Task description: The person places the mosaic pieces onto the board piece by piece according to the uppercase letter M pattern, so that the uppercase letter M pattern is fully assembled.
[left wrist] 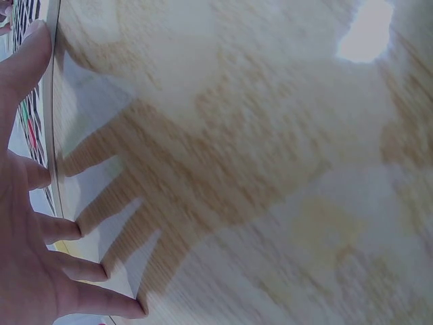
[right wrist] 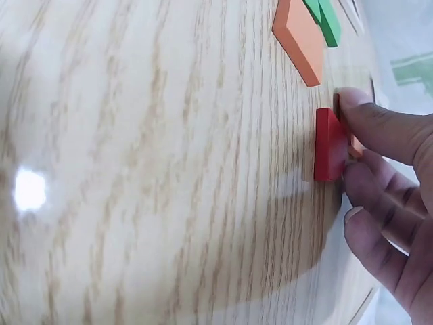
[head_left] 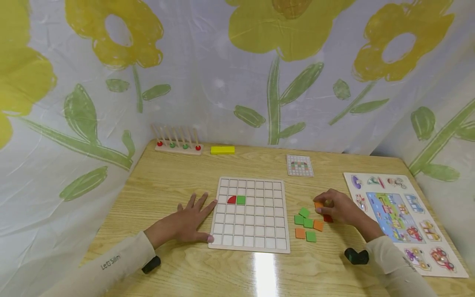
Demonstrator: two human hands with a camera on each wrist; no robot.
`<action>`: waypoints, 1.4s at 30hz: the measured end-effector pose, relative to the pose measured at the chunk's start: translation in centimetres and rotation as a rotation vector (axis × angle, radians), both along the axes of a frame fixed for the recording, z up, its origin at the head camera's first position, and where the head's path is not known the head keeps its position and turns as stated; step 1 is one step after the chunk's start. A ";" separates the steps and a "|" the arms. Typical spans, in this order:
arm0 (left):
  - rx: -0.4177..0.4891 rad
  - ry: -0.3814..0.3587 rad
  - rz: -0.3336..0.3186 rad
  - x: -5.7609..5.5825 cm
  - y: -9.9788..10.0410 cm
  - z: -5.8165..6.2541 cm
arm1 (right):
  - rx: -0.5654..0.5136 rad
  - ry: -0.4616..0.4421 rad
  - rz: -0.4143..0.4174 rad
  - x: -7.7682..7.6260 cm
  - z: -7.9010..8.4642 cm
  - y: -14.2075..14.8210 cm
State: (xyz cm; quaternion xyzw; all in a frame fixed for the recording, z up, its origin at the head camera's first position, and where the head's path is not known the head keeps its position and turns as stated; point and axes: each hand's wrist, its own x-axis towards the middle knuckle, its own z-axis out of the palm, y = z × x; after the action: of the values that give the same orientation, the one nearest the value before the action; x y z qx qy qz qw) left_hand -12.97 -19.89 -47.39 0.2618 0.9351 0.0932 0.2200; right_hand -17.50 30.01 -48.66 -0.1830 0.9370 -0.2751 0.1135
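L hand (head_left: 191,222): fingers spread wide, holding nothing, thumb touching left edge of the grid board (head_left: 249,220). R hand (head_left: 342,207): thumb + fingers pinching an orange tile (head_left: 318,205), w/ a red tile (right wrist: 331,145) just beside it, R of the board, nr some green tiles (head_left: 308,223).

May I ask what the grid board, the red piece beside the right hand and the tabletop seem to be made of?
Grid board: probably matte wood, from its pale tan rim.
Red piece: perhaps painted wood or plastic, smooth; its even colour leaves that open.
Tabletop: glossy wood or wood-look laminate, given its grain and reflection.
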 end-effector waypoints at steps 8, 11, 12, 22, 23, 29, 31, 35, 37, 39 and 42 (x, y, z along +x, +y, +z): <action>0.004 0.003 0.002 0.1 0.0 -0.2 | -0.014 -0.017 -0.031 0.0 -0.1 0.0; 0.006 0.002 0.000 0.1 0.0 -0.1 | -0.022 -0.011 -0.027 0.1 -0.1 -0.1; 0.006 0.001 0.000 0.1 0.0 -0.1 | -0.023 -0.009 -0.027 0.1 -0.1 -0.2; 0.007 -0.008 0.004 0.2 0.0 0.2 | -0.042 -0.021 -0.038 0.0 0.1 -0.4; 0.009 -0.006 0.006 0.2 0.0 0.2 | -0.043 -0.021 -0.039 0.0 0.2 -0.4; 0.007 0.004 0.003 0.1 0.0 0.2 | -0.056 -0.020 -0.011 -0.1 0.4 -0.4; 0.006 0.004 0.001 0.1 0.0 0.2 | -0.055 -0.020 -0.005 -0.1 0.4 -0.4; 0.002 0.005 0.000 0.1 0.0 0.2 | -0.040 -0.008 -0.001 -0.2 0.6 -0.7; 0.002 0.005 -0.001 0.1 0.0 0.2 | -0.030 0.006 -0.002 -0.2 0.7 -0.8; 0.002 0.006 -0.002 0.1 0.0 0.2 | -0.026 0.018 -0.004 -0.2 0.8 -1.0; 0.000 0.009 -0.003 0.1 0.0 0.1 | -0.022 0.033 -0.009 -0.1 0.9 -1.3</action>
State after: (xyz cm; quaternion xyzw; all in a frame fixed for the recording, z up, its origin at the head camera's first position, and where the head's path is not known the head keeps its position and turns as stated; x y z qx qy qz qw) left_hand -12.84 -19.89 -47.27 0.2638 0.9356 0.0918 0.2161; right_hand -17.63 28.76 -47.73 -0.1847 0.9365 -0.2827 0.0950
